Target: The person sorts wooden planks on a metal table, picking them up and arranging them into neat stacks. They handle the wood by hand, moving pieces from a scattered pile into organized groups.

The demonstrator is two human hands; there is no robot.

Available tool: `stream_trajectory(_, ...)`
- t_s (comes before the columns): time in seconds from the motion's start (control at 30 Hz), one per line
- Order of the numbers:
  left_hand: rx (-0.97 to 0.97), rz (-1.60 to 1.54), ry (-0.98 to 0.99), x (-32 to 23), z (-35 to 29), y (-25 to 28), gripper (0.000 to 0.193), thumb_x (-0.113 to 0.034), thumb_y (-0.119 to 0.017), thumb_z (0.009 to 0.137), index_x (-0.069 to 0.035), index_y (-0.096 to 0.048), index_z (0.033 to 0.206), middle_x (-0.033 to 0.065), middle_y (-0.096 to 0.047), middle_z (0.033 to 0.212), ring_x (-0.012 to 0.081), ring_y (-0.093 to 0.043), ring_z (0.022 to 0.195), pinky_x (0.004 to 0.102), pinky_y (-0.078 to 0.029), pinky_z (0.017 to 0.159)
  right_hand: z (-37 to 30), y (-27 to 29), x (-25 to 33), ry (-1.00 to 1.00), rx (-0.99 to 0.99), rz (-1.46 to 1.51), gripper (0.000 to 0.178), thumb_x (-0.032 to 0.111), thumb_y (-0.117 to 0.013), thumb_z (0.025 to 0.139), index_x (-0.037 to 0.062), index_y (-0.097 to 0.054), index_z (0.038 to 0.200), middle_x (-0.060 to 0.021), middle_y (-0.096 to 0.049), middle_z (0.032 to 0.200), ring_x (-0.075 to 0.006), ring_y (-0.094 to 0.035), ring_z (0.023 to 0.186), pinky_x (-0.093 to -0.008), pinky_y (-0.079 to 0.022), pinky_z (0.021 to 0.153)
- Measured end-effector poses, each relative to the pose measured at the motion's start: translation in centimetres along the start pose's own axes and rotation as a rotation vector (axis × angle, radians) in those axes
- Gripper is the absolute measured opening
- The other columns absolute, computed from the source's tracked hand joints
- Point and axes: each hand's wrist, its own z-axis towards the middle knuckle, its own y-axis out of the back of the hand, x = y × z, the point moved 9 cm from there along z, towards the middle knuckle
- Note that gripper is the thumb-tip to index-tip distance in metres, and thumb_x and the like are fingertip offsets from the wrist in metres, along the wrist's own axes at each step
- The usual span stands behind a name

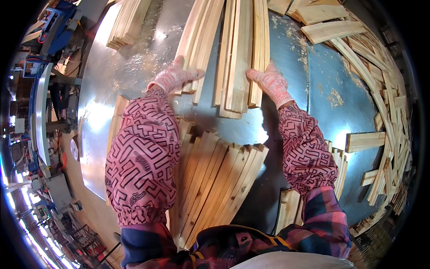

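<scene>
Both hands wear pink-and-white knitted gloves, and patterned pink sleeves cover my forearms. My left hand (pixel 177 77) rests at the near end of a group of long wooden slats (pixel 200 38), its thumb stretched out over them. Across from it, my right hand (pixel 272 83) touches the outer side of another slat group (pixel 260 49), with thumb and fingers spread apart. Between the hands lie more pale slats (pixel 237 67), their near ends uneven and a narrow gap to the left group. Neither hand's fingers wrap round a slat; the undersides are hidden.
A fanned stack of slats (pixel 219 179) lies close to my body on the metal table (pixel 134 67). Another bundle (pixel 130 22) sits far left. Loose wooden pieces (pixel 380 89) heap along the right edge, and sawdust (pixel 335 97) is scattered there. Machinery (pixel 53 27) stands at left.
</scene>
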Motion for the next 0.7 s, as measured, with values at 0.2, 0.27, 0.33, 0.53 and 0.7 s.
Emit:
stream_trajectory(0.2, -0.216, 0.211, -0.171, 1.0, 5.0, 3.5, 0.099, -0.063, -0.062, 0.091, -0.008, -0.018, 0.161, 0.0223, -0.041, 0.154, 0.0266, -0.042, 0.141, 0.0437, -0.04, 0.113, 5.8, -5.3, 6.7, 0.197, 0.0, -0.02, 0.088, 0.062, -0.07, 0.076, 0.0039, -0.051, 0.14, -0.0205, -0.064, 0.13, -0.0343, -0.061, 0.121, -0.0377, -0.046, 0.104)
stream_trajectory(0.27, -0.235, 0.36, -0.104, 2.4, 5.3, 4.0, 0.085, -0.059, -0.057, 0.097, -0.007, -0.028, 0.157, 0.0183, -0.045, 0.15, 0.0241, -0.046, 0.136, 0.0414, -0.043, 0.109, 5.6, -5.5, 8.2, 0.196, 0.065, -0.111, 0.092, 0.065, -0.07, 0.077, 0.0049, -0.049, 0.142, -0.0205, -0.063, 0.131, -0.0348, -0.06, 0.123, -0.0388, -0.045, 0.104)
stream_trajectory(0.33, -0.059, 0.057, 0.092, 0.5, 2.6, 3.9, 0.08, -0.057, -0.056, 0.098, -0.007, -0.031, 0.155, 0.0147, -0.051, 0.142, 0.0234, -0.054, 0.128, 0.0406, -0.046, 0.105, 3.0, -5.8, 7.7, 0.341, 0.131, 0.004, 0.103, 0.067, -0.072, 0.075, 0.0038, -0.04, 0.149, -0.0241, -0.058, 0.138, -0.0346, -0.057, 0.128, -0.0393, -0.042, 0.109)
stream_trajectory(0.53, 0.014, 0.563, 0.101, -2.5, -3.4, -2.1, 0.124, -0.055, -0.079, 0.074, -0.021, 0.001, 0.162, 0.031, -0.019, 0.158, 0.0407, -0.046, 0.137, 0.0441, -0.042, 0.113, -1.5, -6.1, 4.9, 0.386, 0.123, -0.08, 0.143, 0.059, -0.09, 0.061, 0.0102, -0.001, 0.162, -0.0307, -0.008, 0.164, -0.0402, -0.014, 0.154, -0.0473, -0.021, 0.125)
stream_trajectory(0.7, -0.138, 0.588, 0.14, -2.8, -4.6, -2.6, 0.139, -0.044, -0.088, 0.064, -0.024, 0.008, 0.162, 0.0338, 0.002, 0.164, 0.0474, -0.035, 0.144, 0.0455, -0.038, 0.117, -1.1, -6.5, 6.9, 0.316, 0.195, -0.103, 0.143, 0.048, -0.094, 0.059, 0.0121, -0.001, 0.162, -0.0306, -0.009, 0.164, -0.0436, -0.015, 0.153, -0.0489, -0.022, 0.125)
